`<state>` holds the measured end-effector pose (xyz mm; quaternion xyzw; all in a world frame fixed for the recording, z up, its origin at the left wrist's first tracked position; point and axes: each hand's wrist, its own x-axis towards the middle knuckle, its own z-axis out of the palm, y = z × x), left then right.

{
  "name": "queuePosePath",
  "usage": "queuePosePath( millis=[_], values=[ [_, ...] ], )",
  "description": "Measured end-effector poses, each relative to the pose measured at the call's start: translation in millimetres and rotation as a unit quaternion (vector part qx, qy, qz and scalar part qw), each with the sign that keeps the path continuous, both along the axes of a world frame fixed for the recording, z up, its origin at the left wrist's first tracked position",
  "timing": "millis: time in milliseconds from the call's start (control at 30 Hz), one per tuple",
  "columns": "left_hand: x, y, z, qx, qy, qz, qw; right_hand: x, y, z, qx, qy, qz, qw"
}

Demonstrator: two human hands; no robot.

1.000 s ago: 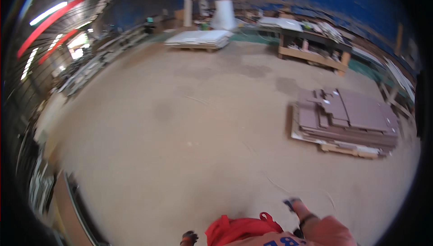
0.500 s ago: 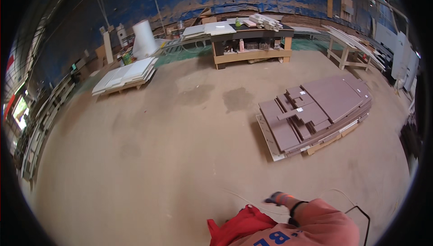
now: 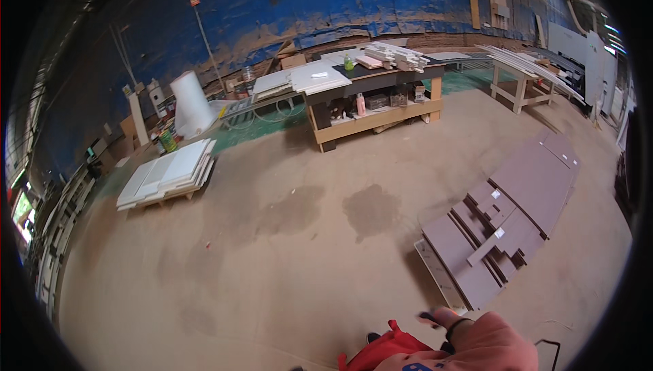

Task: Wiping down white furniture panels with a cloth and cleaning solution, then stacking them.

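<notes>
1. A workshop for panels, by its stock, with a broad, stained floor (image 3: 272,289).
2. One o'clock: a bench (image 3: 371,123) bearing boards (image 3: 320,80) and strips (image 3: 398,56), with a pink bottle (image 3: 360,104) on its shelf.
3. Two o'clock: a table (image 3: 520,92) with long slats (image 3: 524,63).
4. Between three and four: stacked brown panels (image 3: 534,177).
5. Nine: white panels (image 3: 163,172).
6. Ten: a white roll (image 3: 191,102).
7. Twelve: a scuffed blue wall (image 3: 326,4).
</notes>
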<state>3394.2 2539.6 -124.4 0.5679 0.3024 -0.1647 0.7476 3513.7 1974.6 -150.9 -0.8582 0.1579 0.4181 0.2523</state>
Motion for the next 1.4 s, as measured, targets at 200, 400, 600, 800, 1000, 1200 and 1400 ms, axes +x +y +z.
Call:
queuePosePath(
  millis=[200, 400, 600, 800, 1000, 1200, 1400],
  values=[
    [83, 30, -19, -0.025, 0.225, 0.210, 0.951, 351, 179, 82, 0.204, -0.114, -0.020, 0.972],
    [302, 103, -45, -0.041, 0.219, 0.265, 0.938, 554, 249, 93, 0.166, -0.125, 0.069, 0.976],
    [584, 204, -36, -0.017, 0.137, 0.241, 0.961, 617, 179, 44, 0.028, -0.018, -0.131, 0.991],
    [965, 210, 23, 0.063, 0.026, 0.144, 0.987, 632, 103, -88, -0.071, 0.120, -0.394, 0.908],
    [1196, 237, -73, -0.216, -0.124, -0.041, 0.967, 869, 127, -41, -0.007, -0.026, -0.272, 0.962],
    [1226, 196, 0, 0.013, 0.107, 0.181, 0.978, 1267, 181, 100, 0.086, -0.161, -0.138, 0.974],
    [1251, 250, -30, -0.053, 0.227, 0.276, 0.932, 1501, 306, 247, 0.529, -0.175, -0.172, 0.812]
  ],
)
